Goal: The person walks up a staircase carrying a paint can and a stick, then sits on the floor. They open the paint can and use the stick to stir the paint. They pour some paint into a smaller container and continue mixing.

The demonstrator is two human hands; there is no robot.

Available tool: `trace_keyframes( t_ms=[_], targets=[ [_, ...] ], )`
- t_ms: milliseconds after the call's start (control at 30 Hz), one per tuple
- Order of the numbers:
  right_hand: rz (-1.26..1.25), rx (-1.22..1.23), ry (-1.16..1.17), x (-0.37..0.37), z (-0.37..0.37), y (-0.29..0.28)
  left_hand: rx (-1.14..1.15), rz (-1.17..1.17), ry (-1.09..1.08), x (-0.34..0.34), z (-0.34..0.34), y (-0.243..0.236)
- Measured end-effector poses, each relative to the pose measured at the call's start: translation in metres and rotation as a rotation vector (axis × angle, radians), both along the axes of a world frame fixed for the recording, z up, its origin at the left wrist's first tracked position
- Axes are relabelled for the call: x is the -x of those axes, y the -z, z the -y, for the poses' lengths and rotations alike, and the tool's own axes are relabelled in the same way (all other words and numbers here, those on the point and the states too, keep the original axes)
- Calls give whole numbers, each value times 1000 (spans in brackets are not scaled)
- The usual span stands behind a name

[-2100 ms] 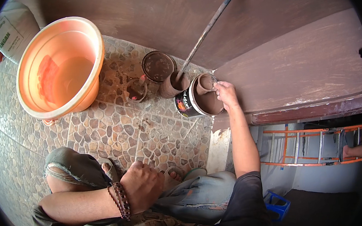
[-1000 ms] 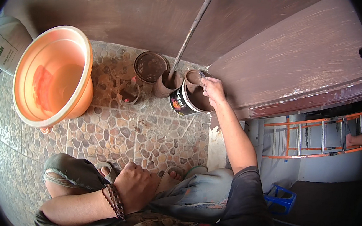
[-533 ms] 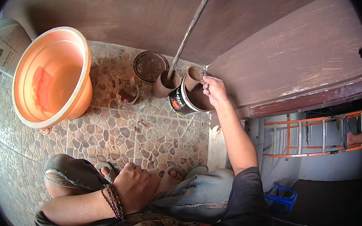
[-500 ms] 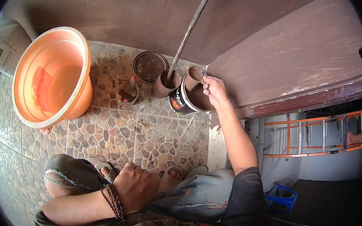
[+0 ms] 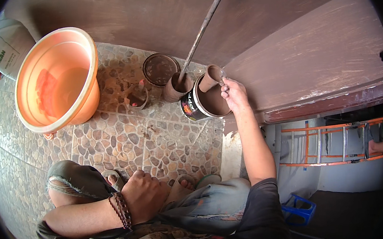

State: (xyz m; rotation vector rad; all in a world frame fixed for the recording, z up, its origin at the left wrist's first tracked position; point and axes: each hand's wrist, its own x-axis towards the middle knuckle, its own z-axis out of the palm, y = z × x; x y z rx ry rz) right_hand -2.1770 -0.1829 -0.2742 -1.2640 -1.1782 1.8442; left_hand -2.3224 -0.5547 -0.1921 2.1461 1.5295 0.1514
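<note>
My right hand (image 5: 235, 95) is closed around the handle of a mug (image 5: 207, 84) coated in brown paint. The mug is tilted over a paint bucket (image 5: 191, 105) with a white rim and dark label, its base lower than its mouth. Brown paint (image 5: 215, 102) fills part of the bucket. My left hand (image 5: 145, 194), below a beaded bracelet, rests on my leg with the fingers curled; nothing shows in it. Close to the bucket's left stands a brown-smeared container (image 5: 173, 91) with a long pole (image 5: 203, 30) leaning out of it.
A large orange tub (image 5: 93, 94) stands at the left, by a white sack (image 5: 9, 47). A round brown-stained lid (image 5: 161, 69) and a small container (image 5: 138, 98) lie between. Brown walls (image 5: 287, 64) rise behind. An orange ladder (image 5: 319, 146) and blue stool (image 5: 299, 209) are at right.
My right hand has shifted slightly right and raised the mug a little, tilting its mouth toward the wall. My left hand stays on my leg.
</note>
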Motion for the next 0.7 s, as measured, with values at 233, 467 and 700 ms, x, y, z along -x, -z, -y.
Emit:
trace_keyframes(
  t_ms=[233, 467, 700],
  targets=[
    [40, -26, 0, -1, 3, 4, 10, -16, 16, 1, 0, -3],
    [16, -24, -40, 6, 10, 13, 25, -23, 13, 0, 1, -4],
    [14, -39, -66, 9, 10, 9, 32, -28, 13, 0, 2, -2]
  ],
)
